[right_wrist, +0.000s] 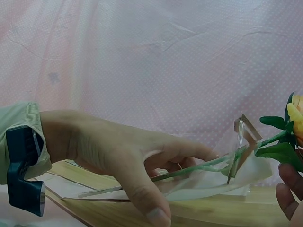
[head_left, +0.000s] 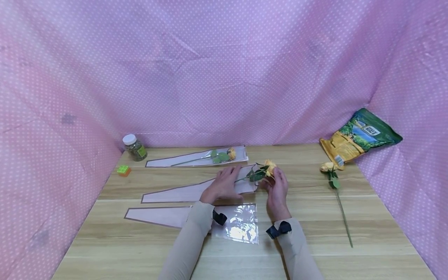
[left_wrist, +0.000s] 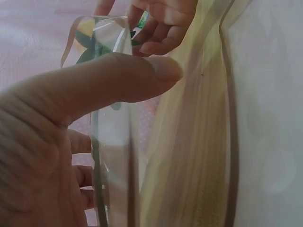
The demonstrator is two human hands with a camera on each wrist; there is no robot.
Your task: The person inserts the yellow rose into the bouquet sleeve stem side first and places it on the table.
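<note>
See, far left, a white-lidded jar [head_left: 135,148], an orange-and-green block [head_left: 124,170] just in front. Next, note three tapered sleeves laid in rows, wide ends rightward, apparently for stem-first entry: front sleeve [head_left: 157,216] lying flat, middle sleeve [head_left: 175,193] partly lifted, back sleeve [head_left: 159,162] enclosing a packed rose [head_left: 221,156]. Gripping the middle sleeve between thumb and fingers of the left hand [head_left: 222,186], seemingly to bow its mouth open. Pinching the yellow rose [head_left: 269,167] near its head with the right hand [head_left: 279,192], stem apparently inside the middle sleeve, bloom outside; presumably held there for steering. Farther right, see a loose rose [head_left: 335,183], laid within reach, and a green-and-yellow bag [head_left: 362,136] behind.
</note>
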